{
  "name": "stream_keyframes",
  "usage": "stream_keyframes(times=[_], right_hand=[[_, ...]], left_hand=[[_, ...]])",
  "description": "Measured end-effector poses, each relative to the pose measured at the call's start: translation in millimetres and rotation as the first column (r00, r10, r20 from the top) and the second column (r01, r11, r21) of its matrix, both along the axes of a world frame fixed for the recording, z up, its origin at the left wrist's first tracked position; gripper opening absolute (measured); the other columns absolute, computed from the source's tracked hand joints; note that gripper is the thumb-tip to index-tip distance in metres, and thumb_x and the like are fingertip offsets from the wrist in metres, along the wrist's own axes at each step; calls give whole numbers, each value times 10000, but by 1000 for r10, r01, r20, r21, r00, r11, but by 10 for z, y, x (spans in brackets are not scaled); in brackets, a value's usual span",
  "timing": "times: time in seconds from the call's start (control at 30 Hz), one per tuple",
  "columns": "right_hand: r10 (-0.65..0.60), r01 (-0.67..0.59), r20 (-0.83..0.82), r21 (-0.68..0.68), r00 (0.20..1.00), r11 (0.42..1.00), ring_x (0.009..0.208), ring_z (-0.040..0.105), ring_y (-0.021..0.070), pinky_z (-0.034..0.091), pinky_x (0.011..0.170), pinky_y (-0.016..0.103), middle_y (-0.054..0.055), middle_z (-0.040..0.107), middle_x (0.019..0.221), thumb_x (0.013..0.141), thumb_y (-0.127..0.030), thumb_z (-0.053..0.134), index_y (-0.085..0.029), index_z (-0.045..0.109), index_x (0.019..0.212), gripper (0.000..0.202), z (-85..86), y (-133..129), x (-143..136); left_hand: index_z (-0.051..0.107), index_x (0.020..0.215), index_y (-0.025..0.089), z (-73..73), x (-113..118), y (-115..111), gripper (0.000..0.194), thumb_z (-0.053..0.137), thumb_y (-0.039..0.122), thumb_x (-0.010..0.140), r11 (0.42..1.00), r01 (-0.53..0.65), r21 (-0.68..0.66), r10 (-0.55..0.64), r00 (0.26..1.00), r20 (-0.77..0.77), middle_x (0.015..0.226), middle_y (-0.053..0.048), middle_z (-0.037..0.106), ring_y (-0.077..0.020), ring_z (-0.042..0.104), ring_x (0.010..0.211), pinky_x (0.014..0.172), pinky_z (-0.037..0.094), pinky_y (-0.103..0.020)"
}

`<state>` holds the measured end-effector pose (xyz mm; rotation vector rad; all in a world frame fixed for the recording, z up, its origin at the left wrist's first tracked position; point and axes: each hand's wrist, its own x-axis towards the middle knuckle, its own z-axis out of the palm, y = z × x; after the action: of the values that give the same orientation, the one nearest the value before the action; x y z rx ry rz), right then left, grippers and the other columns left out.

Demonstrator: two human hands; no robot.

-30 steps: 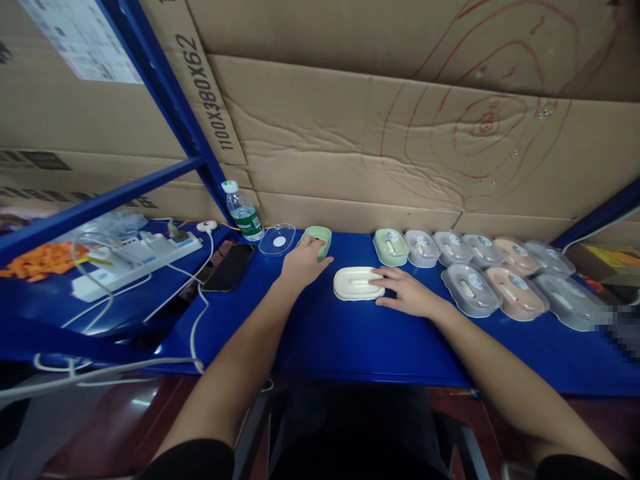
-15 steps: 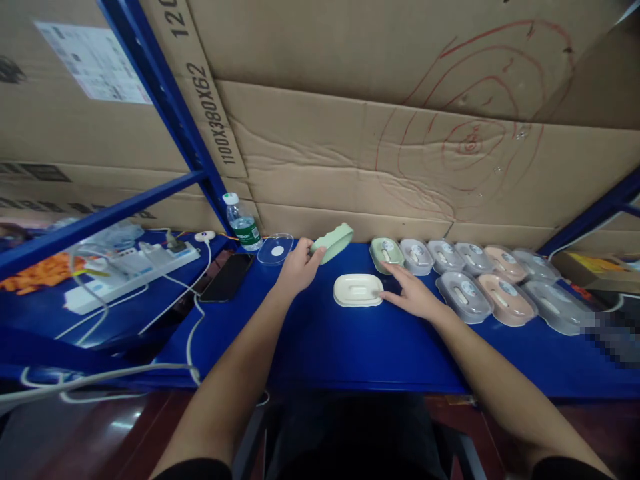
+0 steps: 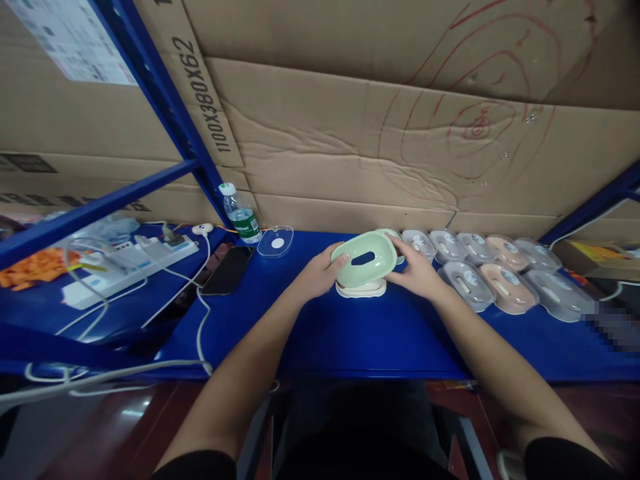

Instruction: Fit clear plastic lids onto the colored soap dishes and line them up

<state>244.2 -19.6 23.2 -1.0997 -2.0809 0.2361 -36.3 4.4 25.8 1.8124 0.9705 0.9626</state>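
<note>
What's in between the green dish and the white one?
Nothing that I can see. The left hand and right hand hold the green dish over the white dish, partly hiding it. I can't tell if they touch.

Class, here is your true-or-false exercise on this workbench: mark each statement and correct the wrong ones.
1. The left hand and right hand both hold the green piece. True.
2. The cream piece is fully in view. False: the green piece hides part of it.
3. The bottle lies on its side. False: the bottle stands upright.
4. The clear lid lies on the blue table. True.
</note>
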Motion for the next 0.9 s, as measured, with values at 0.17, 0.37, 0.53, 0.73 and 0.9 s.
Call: stream_keyframes(times=[0.17,0.37,0.53,0.73,0.9], right_hand=[[11,-4,52,-119,999,993,1438,547,395,453,1179,615,147,539,1598,841,-568,804,-286,186,1712,1105,-101,-117,112],[-6,27,199,-104,980,994,1328,640,400,501,1129,623,133,677,1450,806,-598,830,-269,559,1534,844,-153,-53,213],[20,20,265,-146,964,989,1236,699,394,557,1058,582,131,735,1359,795,-571,856,-243,661,1424,736,-176,-22,214],[32,40,334,-204,942,978,1177,729,395,595,983,568,126,748,1338,808,-545,852,-245,684,1396,681,-244,-13,221],[48,32,353,-218,934,975,1162,736,387,601,970,555,116,759,1316,830,-541,833,-258,678,1409,662,-240,-15,209]], left_hand=[[354,1615,135,-35,-4,29,775,452,637,1033,979,15,-205,-59,976,-211,733,-18,738,-191,700,586,643,533,-316],[578,1414,160,-136,43,108,646,380,653,1048,981,12,-193,-62,966,-252,774,-29,759,-175,700,570,668,542,-311],[694,1118,170,-200,69,154,617,304,644,1057,972,46,-229,-124,932,-341,659,-14,721,-174,693,539,636,528,-296],[665,1089,187,-234,79,195,563,312,623,1047,982,8,-189,-104,858,-504,680,-21,740,-190,725,620,647,506,-288],[677,989,218,-237,89,216,551,325,640,1032,993,-40,-111,-42,759,-650,703,-36,744,-233,750,758,693,494,-312]])
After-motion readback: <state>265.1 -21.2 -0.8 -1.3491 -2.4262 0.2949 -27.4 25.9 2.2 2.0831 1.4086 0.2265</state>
